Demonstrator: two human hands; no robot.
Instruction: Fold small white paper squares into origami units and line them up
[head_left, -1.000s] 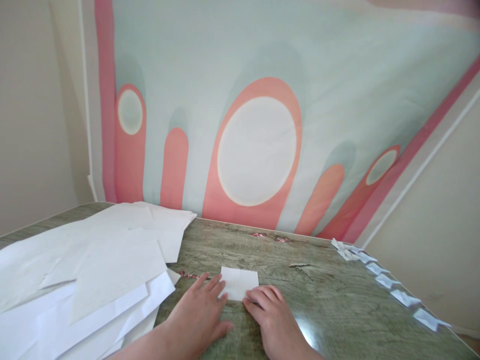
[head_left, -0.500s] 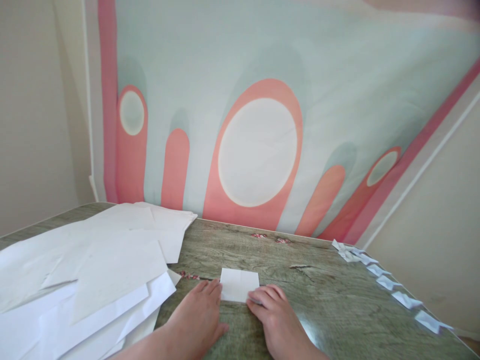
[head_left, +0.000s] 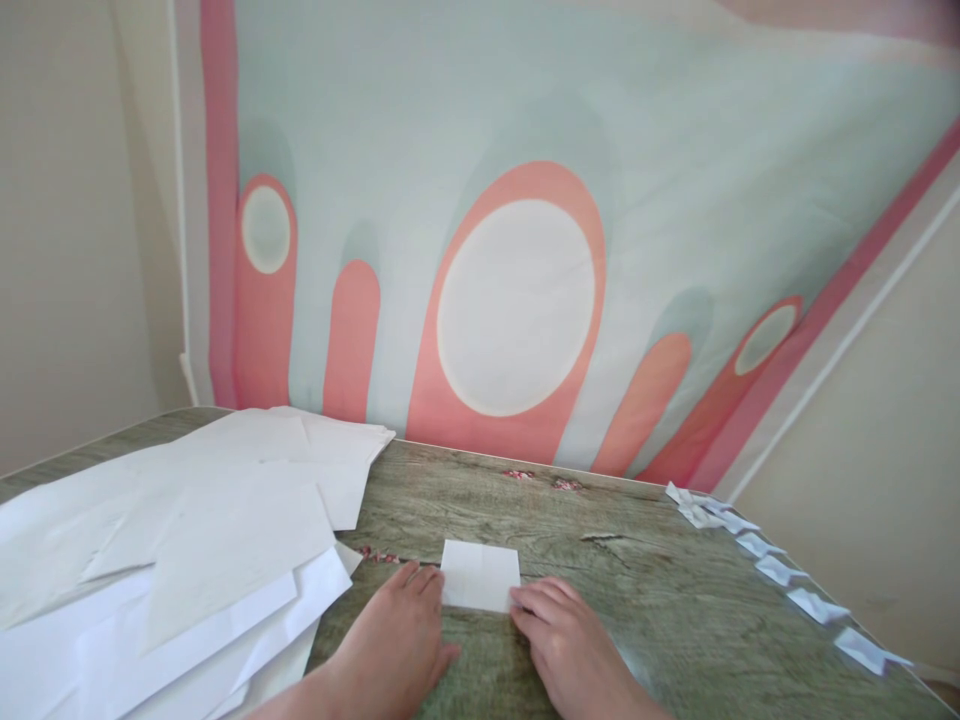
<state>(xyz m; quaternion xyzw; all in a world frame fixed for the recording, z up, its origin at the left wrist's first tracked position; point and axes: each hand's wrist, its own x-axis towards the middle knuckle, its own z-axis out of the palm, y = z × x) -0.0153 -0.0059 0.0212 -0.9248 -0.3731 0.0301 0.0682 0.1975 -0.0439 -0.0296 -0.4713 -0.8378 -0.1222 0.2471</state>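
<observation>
A small, nearly square piece of white paper (head_left: 480, 576) lies on the wooden table, with a faint upright crease near its middle. My left hand (head_left: 397, 630) rests flat with its fingers outstretched, the fingertips at the paper's left edge. At the lower right corner of the paper, my right hand (head_left: 561, 635) has its thumb and fingers drawn together, pinching the edge. The underside of the paper is hidden.
A spread pile of white paper sheets (head_left: 232, 530) covers the table's left side. Several small folded white paper pieces (head_left: 780, 571) line the right edge. Behind the wood-grain table (head_left: 675, 580) hangs a printed cloth (head_left: 517, 130) in pale green and coral.
My right hand has shifted slightly right, from over the paper's lower right corner to its edge. My left hand stays in place. The view has tilted very slightly.
</observation>
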